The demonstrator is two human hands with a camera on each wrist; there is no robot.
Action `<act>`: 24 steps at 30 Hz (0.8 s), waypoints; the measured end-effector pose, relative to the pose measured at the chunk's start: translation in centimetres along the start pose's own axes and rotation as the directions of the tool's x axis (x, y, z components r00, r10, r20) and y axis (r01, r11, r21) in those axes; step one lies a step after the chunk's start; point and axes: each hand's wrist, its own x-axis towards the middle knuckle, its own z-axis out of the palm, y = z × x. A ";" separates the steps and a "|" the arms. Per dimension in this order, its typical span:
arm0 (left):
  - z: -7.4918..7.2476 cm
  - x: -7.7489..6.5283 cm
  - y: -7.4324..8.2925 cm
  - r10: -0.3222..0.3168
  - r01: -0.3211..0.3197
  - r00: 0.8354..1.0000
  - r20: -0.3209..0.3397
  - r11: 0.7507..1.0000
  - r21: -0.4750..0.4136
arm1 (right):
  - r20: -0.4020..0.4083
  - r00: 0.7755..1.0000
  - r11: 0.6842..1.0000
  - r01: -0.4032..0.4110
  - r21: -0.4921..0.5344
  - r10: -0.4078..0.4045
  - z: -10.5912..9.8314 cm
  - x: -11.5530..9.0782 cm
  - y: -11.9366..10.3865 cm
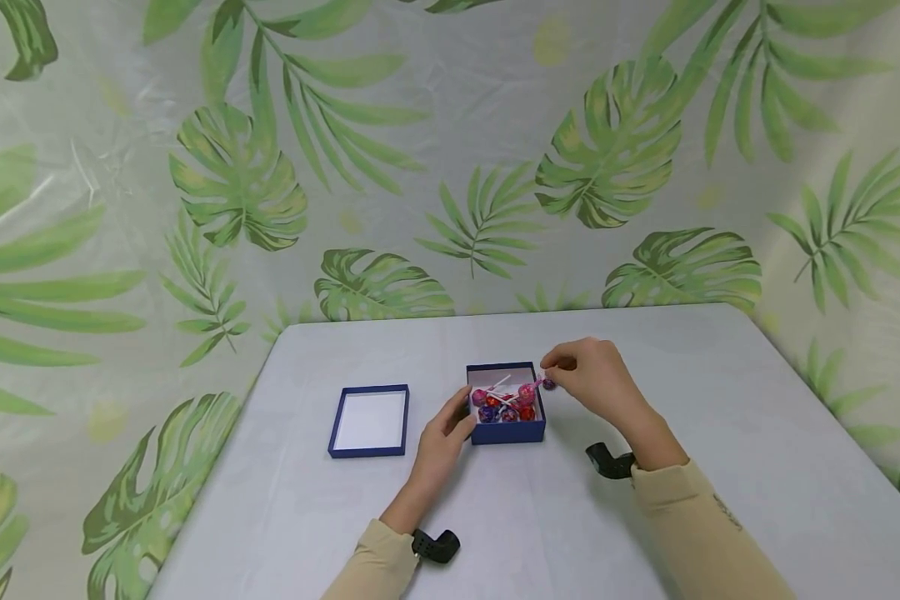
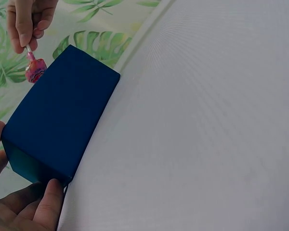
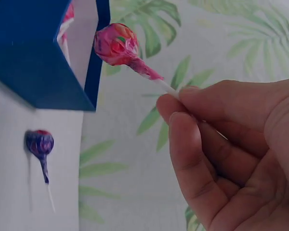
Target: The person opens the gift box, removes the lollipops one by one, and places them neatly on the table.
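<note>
A blue box full of wrapped lollipops stands uncovered on the table. My left hand holds the box at its left end, thumb by the front corner; in the left wrist view its fingers touch the lower edge. Over the right rim, my right hand pinches the white stick of a pink lollipop between thumb and fingers. The candy end points toward the box. A purple lollipop lies on the table just right of the box, partly hidden by my right hand's side in the head view.
The box's shallow lid, white inside with a blue rim, lies to the left of the box. A white cloth covers the table. Behind it hangs a leaf-patterned curtain. Each wrist wears a black camera.
</note>
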 end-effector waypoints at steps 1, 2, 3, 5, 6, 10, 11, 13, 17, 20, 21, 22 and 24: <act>0.0 0.0 0.0 0.003 -0.003 1.000 -0.001 1.000 -0.001 | -0.011 1.000 1.000 -0.005 0.002 0.005 -0.2 0.0 0.3; 0.0 0.0 0.1 0.005 -0.005 1.000 -0.002 1.000 -0.001 | -0.022 1.000 1.000 -0.009 0.003 0.010 -0.4 -0.1 0.5; 0.0 0.0 0.0 0.005 -0.005 1.000 -0.002 1.000 0.000 | -0.030 0.999 1.000 -0.015 0.003 0.015 -0.5 -0.1 0.8; 0.0 0.0 0.0 -0.003 0.003 1.000 -0.003 1.000 0.003 | -0.049 0.998 1.000 -0.025 0.008 0.025 -0.8 -0.2 1.4; 0.0 0.0 0.0 -0.009 0.009 1.000 -0.004 1.000 0.003 | -0.059 0.998 0.999 -0.032 0.010 0.032 -1.0 -0.3 1.7; -0.1 0.0 -0.1 -0.021 0.021 1.000 -0.005 1.000 0.006 | -0.087 0.994 0.998 -0.060 0.029 0.062 -1.4 -0.4 2.9; -0.1 0.1 -0.1 -0.023 0.023 1.000 -0.006 1.000 0.004 | -0.089 0.993 0.997 -0.068 0.036 0.071 -1.4 -0.5 3.1; -0.1 0.1 -0.1 -0.013 0.013 1.000 -0.009 1.000 0.004 | -0.091 0.992 0.995 -0.084 0.047 0.088 -1.5 -0.5 3.6; 0.0 0.1 0.0 -0.003 0.003 1.000 -0.012 1.000 -0.006 | -0.087 0.988 0.991 -0.121 0.056 0.125 -1.3 -0.4 4.5; 0.0 -0.1 0.8 -0.011 0.011 1.000 -0.009 1.000 -0.008 | -0.083 0.985 0.987 -0.148 0.063 0.153 -0.9 -0.4 5.2; 0.0 -0.1 0.9 -0.015 0.015 1.000 -0.008 1.000 -0.006 | -0.081 0.984 0.986 -0.153 0.069 0.158 -0.8 -0.4 5.4; 0.0 -0.2 0.9 -0.019 0.019 1.000 -0.007 1.000 -0.009 | -0.079 0.983 0.984 -0.159 0.075 0.165 -0.7 -0.4 5.6; 0.0 -0.1 0.9 -0.020 0.020 1.000 -0.008 1.000 0.000 | -0.076 0.981 0.982 -0.170 0.081 0.176 -0.3 -0.4 6.0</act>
